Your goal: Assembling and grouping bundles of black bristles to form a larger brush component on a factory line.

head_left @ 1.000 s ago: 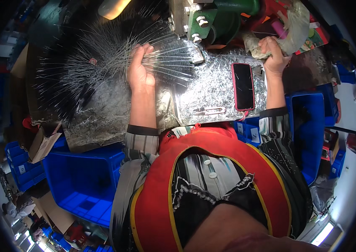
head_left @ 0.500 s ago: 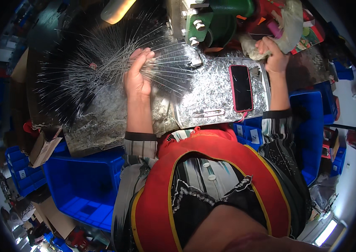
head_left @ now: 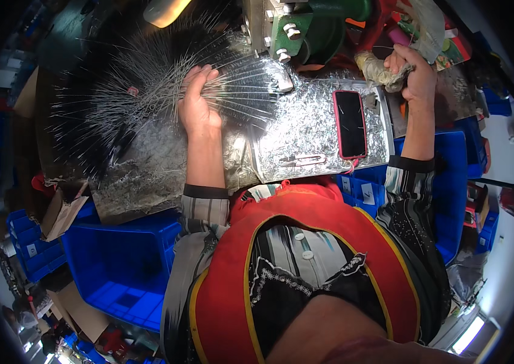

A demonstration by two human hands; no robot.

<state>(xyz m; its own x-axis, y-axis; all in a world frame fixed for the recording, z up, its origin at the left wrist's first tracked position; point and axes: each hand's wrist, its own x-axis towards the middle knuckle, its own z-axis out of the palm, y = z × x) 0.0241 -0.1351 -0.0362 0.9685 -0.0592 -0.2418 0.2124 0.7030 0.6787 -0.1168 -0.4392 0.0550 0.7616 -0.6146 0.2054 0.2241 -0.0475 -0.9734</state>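
Observation:
A large spray of thin, stiff, pale wires [head_left: 129, 100] fans out over the left part of the bench. My left hand [head_left: 201, 109] is closed among them, thumb up, with strands passing across and behind the fingers. On the right, my right hand [head_left: 419, 76] has its fingers curled round the end of a dirty, cloth-wrapped handle [head_left: 383, 71]. That handle lies beside a green machine [head_left: 330, 36] with bolted metal plates. How the handle joins the machine is hidden.
A red-cased phone [head_left: 349, 124] and small snips [head_left: 302, 160] lie on the shiny foil-like sheet [head_left: 287, 136] between my hands. Blue bins stand at left [head_left: 123, 261] and right [head_left: 449, 200] below the bench. A glowing lamp [head_left: 167, 11] hangs above the wires.
My right hand has shifted to the right and slightly up; the cloth-wrapped handle has swung lower, toward the hand's left. My left hand stays nearly in place among the wires.

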